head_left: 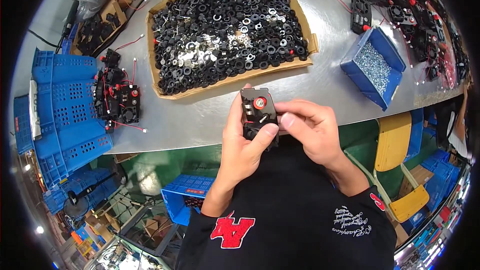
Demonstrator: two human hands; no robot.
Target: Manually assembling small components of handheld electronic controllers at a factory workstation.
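Observation:
A small black plastic module (258, 110) with a red round button and a red wire is held upright just over the near edge of the grey table (320, 80). My left hand (243, 142) grips it from below and the left, thumb pressed on its lower face. Fingers of my right hand (311, 127) pinch its right side, the fingertips next to a small metal pin on its face. Beyond it lies a shallow cardboard tray (162, 92) full of black rings and silver washers.
A blue bin (395, 52) of small silver screws sits at right. Finished black modules with red wires lie at far right (410, 15) and in a pile at left (117, 97). Blue perforated crates (65, 105) stand left of the table. A yellow chair (395, 140) is at lower right.

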